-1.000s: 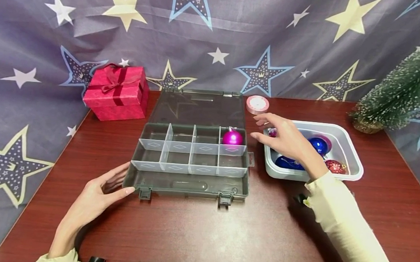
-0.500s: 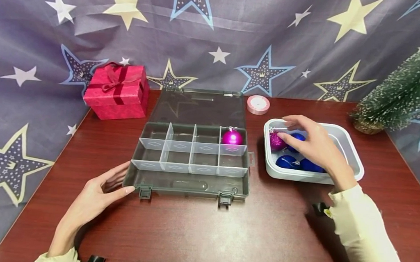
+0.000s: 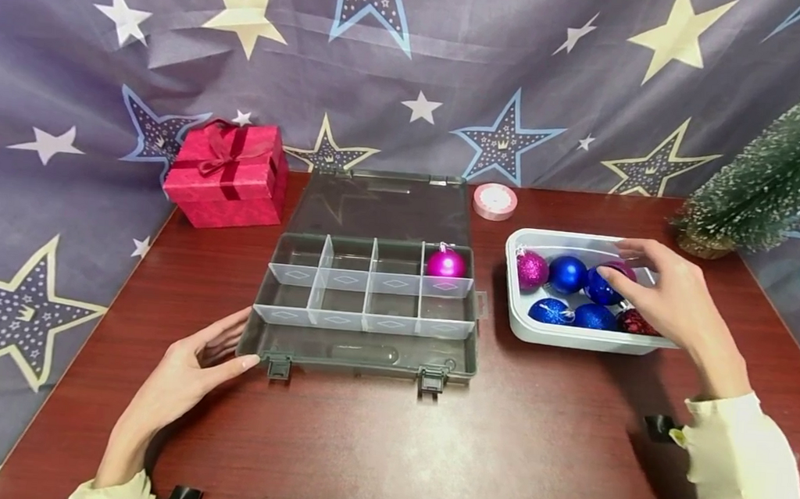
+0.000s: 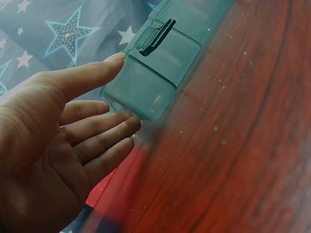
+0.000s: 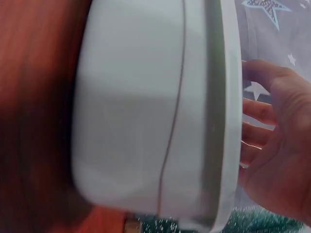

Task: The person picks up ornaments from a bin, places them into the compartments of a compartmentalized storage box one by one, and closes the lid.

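Shifted rightward, the right hand [image 3: 678, 303] hangs with thumb and fingers parted over a glossy blue ball [image 3: 601, 291] in the white rectangular plastic tub [image 3: 569, 338], while the left hand [image 3: 182, 369], fingers extended, touches the translucent grey divided plastic box [image 3: 336, 342], probably steadying it.

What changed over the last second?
Right hand moved rightward, from the tub's left end to its right; contact with the blue ball by its thumb is unclear. Unchanged: left hand at the case's left end, pink ball in the case.
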`<state>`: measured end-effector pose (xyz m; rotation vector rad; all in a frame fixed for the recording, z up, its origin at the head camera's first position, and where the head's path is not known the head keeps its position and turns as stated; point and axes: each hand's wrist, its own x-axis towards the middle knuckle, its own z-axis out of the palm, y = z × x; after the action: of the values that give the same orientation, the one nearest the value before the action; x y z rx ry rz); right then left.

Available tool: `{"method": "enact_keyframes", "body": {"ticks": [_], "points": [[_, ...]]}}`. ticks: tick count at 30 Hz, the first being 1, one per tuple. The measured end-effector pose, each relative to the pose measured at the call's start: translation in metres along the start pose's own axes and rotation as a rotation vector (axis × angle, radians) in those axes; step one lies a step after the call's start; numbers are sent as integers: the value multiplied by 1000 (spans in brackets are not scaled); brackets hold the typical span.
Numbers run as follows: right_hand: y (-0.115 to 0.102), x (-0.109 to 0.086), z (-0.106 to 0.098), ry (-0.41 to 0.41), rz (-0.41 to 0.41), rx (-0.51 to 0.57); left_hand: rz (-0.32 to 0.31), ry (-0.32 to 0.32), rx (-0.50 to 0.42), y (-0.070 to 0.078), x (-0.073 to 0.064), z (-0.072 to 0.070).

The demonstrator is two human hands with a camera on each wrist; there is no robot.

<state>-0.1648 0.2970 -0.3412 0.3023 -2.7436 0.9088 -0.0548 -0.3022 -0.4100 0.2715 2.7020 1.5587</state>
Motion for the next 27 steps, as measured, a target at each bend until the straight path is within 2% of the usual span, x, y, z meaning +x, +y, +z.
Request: {"method": "enact_keyframes", "body": {"ticks": [11,27], "points": [[14,-14,-4,-44,56,-15,-4,-4,-8,-1,0,0],[19,-11,6,-113,11,-43,1,-3,4,-1,0,0]]}}
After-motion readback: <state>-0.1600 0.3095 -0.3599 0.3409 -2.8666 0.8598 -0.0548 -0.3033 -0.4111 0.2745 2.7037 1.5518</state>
